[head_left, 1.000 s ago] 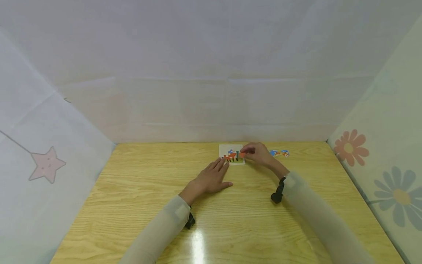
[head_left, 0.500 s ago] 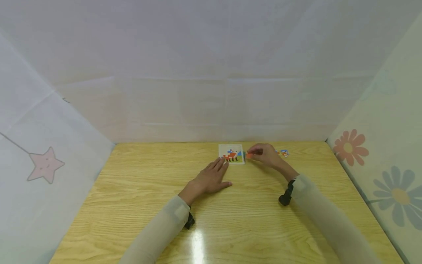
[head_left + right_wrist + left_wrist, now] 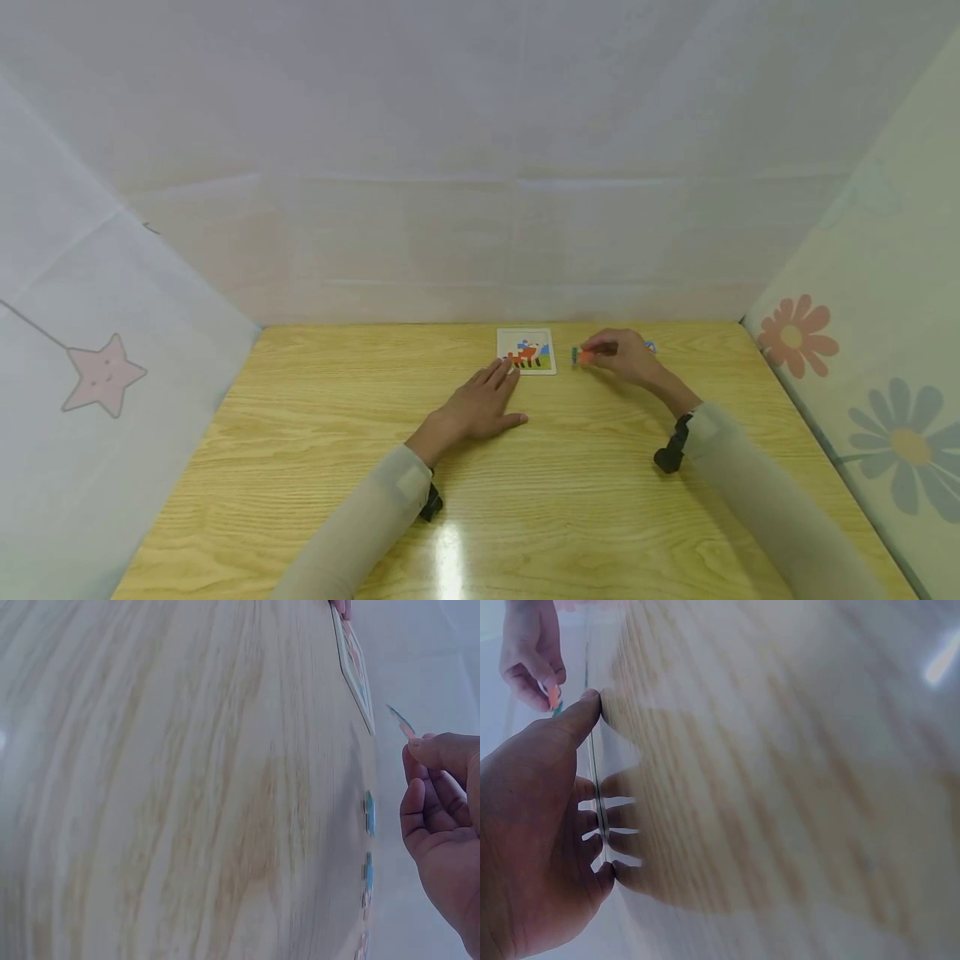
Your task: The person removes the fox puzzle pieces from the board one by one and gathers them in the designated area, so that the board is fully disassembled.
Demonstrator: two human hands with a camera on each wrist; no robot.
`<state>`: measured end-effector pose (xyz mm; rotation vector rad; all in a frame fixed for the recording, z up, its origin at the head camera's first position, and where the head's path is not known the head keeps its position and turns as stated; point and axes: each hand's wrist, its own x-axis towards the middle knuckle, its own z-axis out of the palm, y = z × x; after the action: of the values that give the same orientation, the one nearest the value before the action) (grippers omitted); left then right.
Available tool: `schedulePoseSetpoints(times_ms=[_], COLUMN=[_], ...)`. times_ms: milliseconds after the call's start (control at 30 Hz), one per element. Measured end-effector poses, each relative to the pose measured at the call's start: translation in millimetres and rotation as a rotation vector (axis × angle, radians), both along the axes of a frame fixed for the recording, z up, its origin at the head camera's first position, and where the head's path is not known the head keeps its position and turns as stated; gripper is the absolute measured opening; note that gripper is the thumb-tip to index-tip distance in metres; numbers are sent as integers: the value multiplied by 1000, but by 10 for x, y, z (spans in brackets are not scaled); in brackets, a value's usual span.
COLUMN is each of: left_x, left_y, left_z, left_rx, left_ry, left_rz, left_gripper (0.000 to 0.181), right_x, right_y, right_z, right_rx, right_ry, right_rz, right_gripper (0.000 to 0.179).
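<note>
A small white-framed jigsaw puzzle [image 3: 527, 332] with a red animal picture lies near the far edge of the table. My left hand [image 3: 483, 406] rests with fingers spread, its fingertips on the puzzle's lower left edge. To the right of the puzzle, my right hand [image 3: 621, 357] pinches a red-and-green puzzle piece [image 3: 406, 726] between thumb and fingers. That piece is held above the table, apart from the frame, as the right wrist view shows. Below the right hand, in that same view, loose puzzle pieces [image 3: 369, 814] lie in a row on the table.
The wooden table [image 3: 360, 392] runs back to a pale cloth wall [image 3: 390, 250]. Cloth with printed flowers [image 3: 793, 336] hangs at the right, and cloth with a star [image 3: 103, 373] at the left. One blue loose piece [image 3: 650, 346] shows behind the right hand.
My right hand has drawn away from the puzzle to the right, carrying the red-and-green piece clear of the frame. My left hand has stayed in place.
</note>
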<state>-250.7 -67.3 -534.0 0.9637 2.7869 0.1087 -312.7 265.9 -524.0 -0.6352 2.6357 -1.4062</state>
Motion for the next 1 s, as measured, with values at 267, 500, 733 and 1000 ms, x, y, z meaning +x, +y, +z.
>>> schedulePoseSetpoints(times_ms=[267,500,733,1000], left_x=[5,-9,-5,-1], left_y=[-3,2,5,17], left_z=[11,-22,-12,-2], left_rx=[14,-3,-3,1], left_ry=[-3,10,8,2], left_rz=[1,-4,1,0], left_gripper=[87,88,88,88], right_x=[21,39,64,60], right_y=[136,238,288,343], right_z=[-57,-80,-81,-137], right_rx=[48,36,61,105], right_ry=[40,42,55,50], right_rz=[-11,0,-12,-27], right_gripper=[24,21,20,19])
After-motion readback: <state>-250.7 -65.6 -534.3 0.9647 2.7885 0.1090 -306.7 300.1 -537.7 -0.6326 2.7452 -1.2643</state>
